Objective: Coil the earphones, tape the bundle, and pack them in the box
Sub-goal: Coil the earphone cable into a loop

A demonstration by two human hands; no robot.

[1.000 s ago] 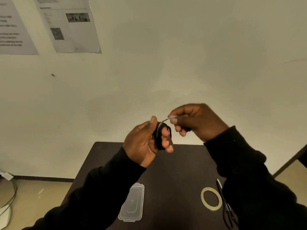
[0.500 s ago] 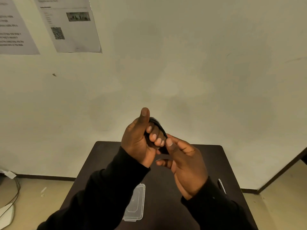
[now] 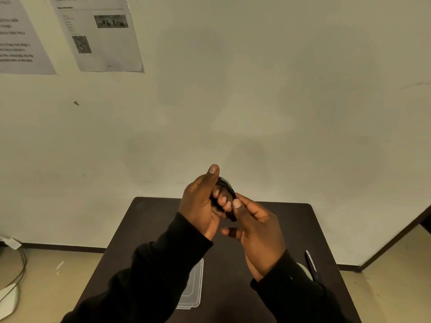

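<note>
My left hand (image 3: 201, 202) is raised above the dark table (image 3: 149, 220) and closed around a black coiled earphone bundle (image 3: 227, 186), thumb pointing up. My right hand (image 3: 256, 231) sits just below and to the right, its thumb pressing on the lower edge of the bundle. Most of the bundle is hidden by my fingers, and no tape strip can be made out. A clear plastic box (image 3: 193, 285) lies on the table under my left forearm, partly covered by the sleeve.
Scissors (image 3: 311, 264) lie near the table's right edge, beside a pale sliver of the tape roll (image 3: 305, 270) that shows behind my right sleeve. Printed sheets (image 3: 100, 36) hang on the wall at upper left. Cables and a white object (image 3: 9, 299) lie on the floor at left.
A second ago my right hand held a pale strip at the top of the bundle. It has since dropped below the bundle and turned palm up, thumb on the coil. The view shifted slightly.
</note>
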